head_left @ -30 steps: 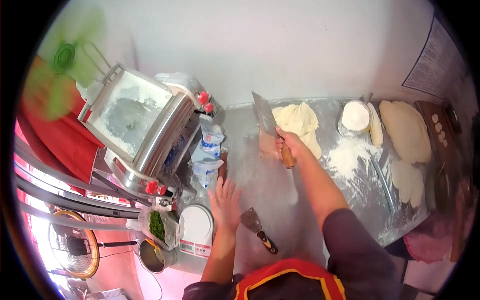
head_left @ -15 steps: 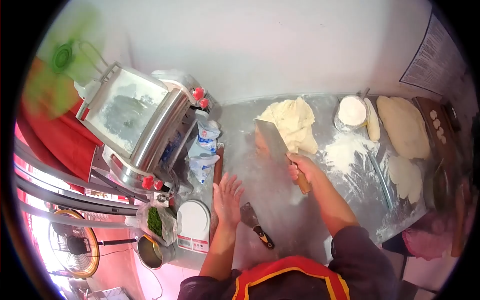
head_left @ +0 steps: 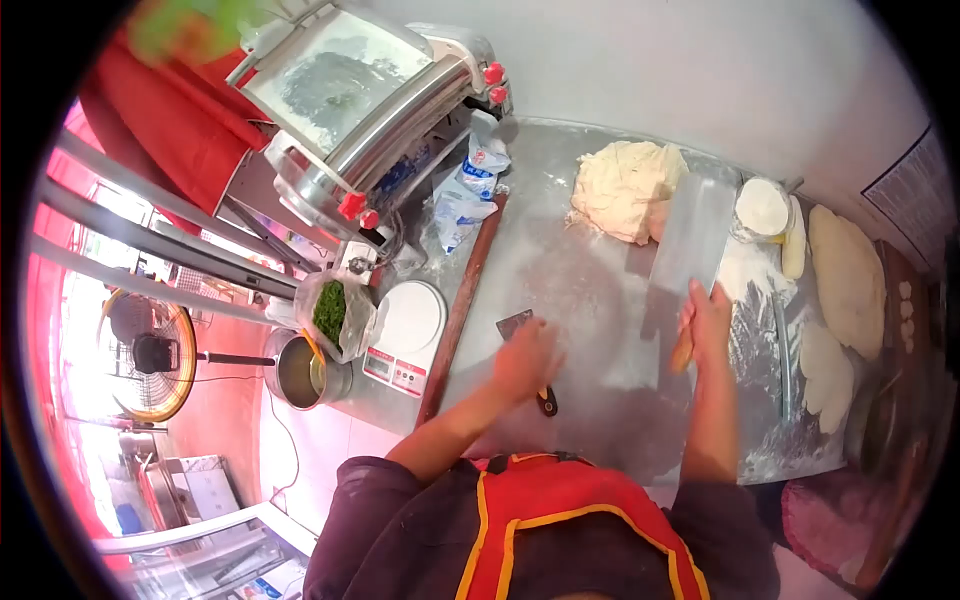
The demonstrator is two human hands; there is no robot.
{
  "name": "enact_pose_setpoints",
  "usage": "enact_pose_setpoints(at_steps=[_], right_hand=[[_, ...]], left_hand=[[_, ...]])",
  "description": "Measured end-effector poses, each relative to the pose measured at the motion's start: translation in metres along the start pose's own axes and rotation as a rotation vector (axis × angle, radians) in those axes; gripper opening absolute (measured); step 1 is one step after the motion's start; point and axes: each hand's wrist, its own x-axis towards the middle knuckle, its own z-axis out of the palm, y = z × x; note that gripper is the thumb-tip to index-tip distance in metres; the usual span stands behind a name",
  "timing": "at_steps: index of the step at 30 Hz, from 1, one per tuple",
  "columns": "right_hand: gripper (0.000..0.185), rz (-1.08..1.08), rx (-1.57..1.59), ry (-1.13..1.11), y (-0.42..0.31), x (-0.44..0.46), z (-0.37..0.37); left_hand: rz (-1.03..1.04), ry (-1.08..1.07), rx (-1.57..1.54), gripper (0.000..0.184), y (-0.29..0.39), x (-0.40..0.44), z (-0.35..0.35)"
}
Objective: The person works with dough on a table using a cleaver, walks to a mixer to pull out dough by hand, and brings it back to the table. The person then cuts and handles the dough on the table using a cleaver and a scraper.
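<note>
In my right hand (head_left: pixel 708 320) is the wooden handle of a broad metal cleaver (head_left: pixel 695 235), whose blade points up beside a pale lump of dough (head_left: pixel 628 190). My left hand (head_left: pixel 527 362), blurred by motion, is over a small scraper (head_left: pixel 515 323); the scraper's black handle (head_left: pixel 546 402) shows below the hand. Whether the fingers touch the scraper cannot be made out. To the right of the blade are a container of flour (head_left: pixel 762 207) and loose flour (head_left: pixel 745 275) spread on the metal table (head_left: pixel 600 345).
A dough roller machine (head_left: pixel 370 110) stands at the upper left. Near it are plastic bags (head_left: pixel 465 205), a long wooden rod (head_left: pixel 465 300), a white scale (head_left: pixel 408 325), a bag of greens (head_left: pixel 330 312) and a metal pot (head_left: pixel 300 373). Flattened dough (head_left: pixel 846 275) lies at the right.
The view has shifted. The cleaver has moved right, from the dough's left side to its right, and its blade is turned broadside. My left hand has moved right, over the scraper.
</note>
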Motion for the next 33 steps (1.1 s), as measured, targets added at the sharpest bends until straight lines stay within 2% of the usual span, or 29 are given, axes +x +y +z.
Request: enact_pose_setpoints(at_steps=[1, 2, 4, 7, 12, 13, 14, 15, 16, 19, 20, 23, 25, 27, 30, 33], right_hand=[[0.015, 0.015, -0.056, 0.014, 0.013, -0.008, -0.008], [0.014, -0.008, -0.093, -0.011, 0.031, -0.013, -0.019], [0.014, 0.094, 0.034, -0.083, 0.064, -0.025, -0.043], [0.014, 0.177, 0.014, -0.036, 0.084, -0.047, -0.061], [0.015, 0.176, 0.069, 0.017, 0.102, -0.094, -0.080], [0.016, 0.158, 0.076, 0.074, 0.108, -0.107, -0.091], [0.017, 0.148, 0.066, 0.109, 0.105, -0.126, -0.093], [0.018, 0.142, 0.062, 0.158, 0.105, -0.146, -0.093], [0.019, 0.128, 0.082, 0.131, 0.109, -0.163, -0.099], [0.020, 0.197, 0.307, 0.204, 0.117, -0.238, -0.122], [0.020, 0.236, 0.394, 0.207, 0.116, -0.263, -0.129], [0.017, 0.249, 0.518, 0.487, 0.141, -0.345, -0.169], [0.020, 0.181, 0.675, 0.608, 0.168, -0.399, -0.209], [0.019, 0.161, 0.789, 0.850, 0.206, -0.449, -0.249], [0.016, 0.051, 1.177, 1.062, 0.302, -0.515, -0.321], [0.014, -0.042, 1.429, 1.220, 0.377, -0.572, -0.379]], left_hand=[[0.143, 0.002, 0.186, 0.040, -0.001, -0.020, 0.018], [0.103, -0.031, 0.179, 0.039, 0.004, -0.034, 0.025], [0.019, -0.115, 0.161, 0.038, 0.012, -0.063, 0.037], [-0.012, -0.030, 0.169, 0.034, -0.009, -0.076, 0.045], [-0.053, -0.020, 0.295, 0.031, -0.049, -0.086, 0.016], [-0.039, -0.078, 0.394, 0.031, -0.045, -0.086, 0.005], [0.005, -0.127, 0.498, 0.030, -0.045, -0.081, -0.002], [0.181, -0.054, 0.503, 0.028, -0.057, -0.075, 0.004], [0.284, -0.130, 0.520, 0.032, -0.060, -0.063, 0.005], [0.457, 0.140, 0.285, 0.036, -0.005, -0.043, 0.023], [0.514, 0.016, 0.181, 0.037, 0.011, -0.040, 0.036], [0.689, -0.138, -0.094, 0.037, 0.081, -0.052, 0.083], [0.853, -0.242, -0.170, 0.039, 0.137, -0.076, 0.103], [1.025, -0.355, -0.282, 0.040, 0.183, -0.103, 0.131], [1.261, -0.461, -0.313, 0.041, 0.241, -0.149, 0.173], [1.289, -0.543, -0.045, 0.043, 0.292, -0.191, 0.225]])
